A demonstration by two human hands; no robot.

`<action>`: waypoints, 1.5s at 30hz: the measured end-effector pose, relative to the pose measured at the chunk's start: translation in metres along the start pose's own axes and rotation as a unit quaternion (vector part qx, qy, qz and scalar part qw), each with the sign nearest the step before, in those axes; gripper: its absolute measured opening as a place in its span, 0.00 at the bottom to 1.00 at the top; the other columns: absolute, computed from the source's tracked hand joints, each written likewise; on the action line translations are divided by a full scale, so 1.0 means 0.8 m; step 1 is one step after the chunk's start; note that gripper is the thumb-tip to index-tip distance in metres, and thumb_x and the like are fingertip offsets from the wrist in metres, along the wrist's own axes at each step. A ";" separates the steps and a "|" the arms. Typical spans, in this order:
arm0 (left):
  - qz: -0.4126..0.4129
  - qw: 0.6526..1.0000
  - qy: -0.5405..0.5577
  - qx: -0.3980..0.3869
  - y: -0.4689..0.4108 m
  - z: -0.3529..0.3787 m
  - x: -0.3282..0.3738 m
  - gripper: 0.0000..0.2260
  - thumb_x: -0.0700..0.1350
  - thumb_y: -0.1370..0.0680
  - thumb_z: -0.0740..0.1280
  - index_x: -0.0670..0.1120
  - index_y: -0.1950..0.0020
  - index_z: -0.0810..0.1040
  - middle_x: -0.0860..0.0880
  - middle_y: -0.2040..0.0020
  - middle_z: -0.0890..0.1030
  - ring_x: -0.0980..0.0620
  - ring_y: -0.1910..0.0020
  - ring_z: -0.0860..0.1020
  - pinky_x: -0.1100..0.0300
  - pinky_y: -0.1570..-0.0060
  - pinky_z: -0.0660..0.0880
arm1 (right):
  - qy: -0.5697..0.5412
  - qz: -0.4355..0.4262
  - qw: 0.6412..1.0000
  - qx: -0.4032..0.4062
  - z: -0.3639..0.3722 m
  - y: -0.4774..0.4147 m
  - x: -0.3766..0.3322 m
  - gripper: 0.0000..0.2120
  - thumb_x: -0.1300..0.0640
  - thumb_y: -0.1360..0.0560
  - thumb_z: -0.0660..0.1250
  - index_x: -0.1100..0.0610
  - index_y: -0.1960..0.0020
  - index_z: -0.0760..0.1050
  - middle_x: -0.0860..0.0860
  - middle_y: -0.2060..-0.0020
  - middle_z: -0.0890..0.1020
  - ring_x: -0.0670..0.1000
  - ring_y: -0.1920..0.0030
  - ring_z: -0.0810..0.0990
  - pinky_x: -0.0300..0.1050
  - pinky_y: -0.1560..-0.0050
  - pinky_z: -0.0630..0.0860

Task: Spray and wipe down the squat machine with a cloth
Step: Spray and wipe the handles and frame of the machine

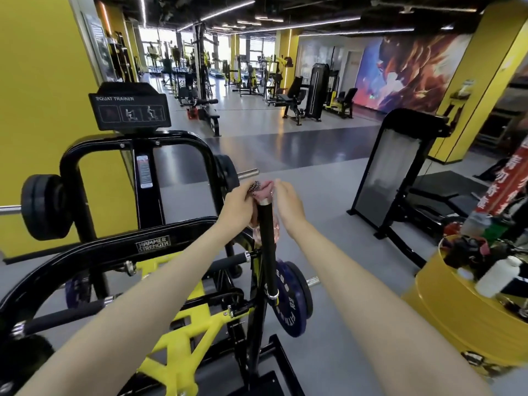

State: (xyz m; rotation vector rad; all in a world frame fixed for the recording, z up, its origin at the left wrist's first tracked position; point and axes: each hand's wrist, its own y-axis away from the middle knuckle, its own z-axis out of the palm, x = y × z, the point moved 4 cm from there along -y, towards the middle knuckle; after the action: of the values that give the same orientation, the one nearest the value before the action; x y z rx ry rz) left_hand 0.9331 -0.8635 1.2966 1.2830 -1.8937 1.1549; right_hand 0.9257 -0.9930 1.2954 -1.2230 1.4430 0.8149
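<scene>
The black and yellow squat machine (114,247) fills the left and lower part of the head view. One of its upright black handle bars (265,241) rises in the middle. A pink cloth (264,191) is bunched over the top of that bar and hangs down behind it. My left hand (238,205) grips the cloth at the bar's top left. My right hand (288,202) is curled at the cloth's right side, touching it. No spray bottle is in either hand.
A yellow drum (445,307) at the right holds a white bottle (497,277) and other items. A black slanted machine (397,172) stands ahead on the right. A blue weight plate (291,298) hangs on the squat machine. Grey floor stretches ahead.
</scene>
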 end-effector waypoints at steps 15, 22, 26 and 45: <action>-0.145 0.986 0.061 -0.062 0.035 0.084 -0.117 0.12 0.36 0.19 0.53 0.46 0.55 0.74 0.46 0.71 0.76 0.43 0.70 0.77 0.53 0.68 0.77 | 0.075 0.038 0.993 -0.079 0.038 -0.010 0.003 0.26 0.47 0.17 0.46 0.61 0.29 0.66 0.56 0.24 0.59 0.54 0.25 0.59 0.52 0.26 0.57; -0.179 0.975 0.032 -0.125 0.063 0.141 -0.171 0.11 0.39 0.18 0.55 0.45 0.41 0.76 0.49 0.71 0.75 0.43 0.68 0.77 0.51 0.63 0.77 | 0.092 0.034 0.991 -0.093 0.042 -0.016 0.013 0.30 0.43 0.19 0.44 0.59 0.25 0.60 0.55 0.23 0.55 0.55 0.24 0.57 0.56 0.26 0.57; -0.225 0.966 0.015 -0.126 0.071 0.170 -0.194 0.12 0.37 0.18 0.56 0.45 0.41 0.76 0.48 0.67 0.76 0.46 0.66 0.76 0.56 0.65 0.73 | 0.066 0.001 0.992 -0.112 0.036 -0.023 0.015 0.24 0.47 0.17 0.44 0.56 0.29 0.68 0.59 0.25 0.59 0.55 0.23 0.50 0.56 0.25 0.53; -0.526 0.836 0.156 -0.025 0.136 0.229 -0.240 0.19 0.50 0.16 0.55 0.36 0.55 0.73 0.40 0.64 0.76 0.45 0.65 0.77 0.59 0.65 0.73 | -0.041 -0.036 0.975 -0.214 0.035 -0.019 0.017 0.24 0.46 0.17 0.47 0.54 0.24 0.60 0.49 0.35 0.69 0.50 0.38 0.69 0.55 0.26 0.60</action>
State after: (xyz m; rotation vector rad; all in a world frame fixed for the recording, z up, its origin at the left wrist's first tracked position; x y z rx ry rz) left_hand 0.9065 -0.9246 1.0180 1.6288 -0.7116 0.6243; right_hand 0.9489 -0.9741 1.2774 -1.5320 1.1824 1.1512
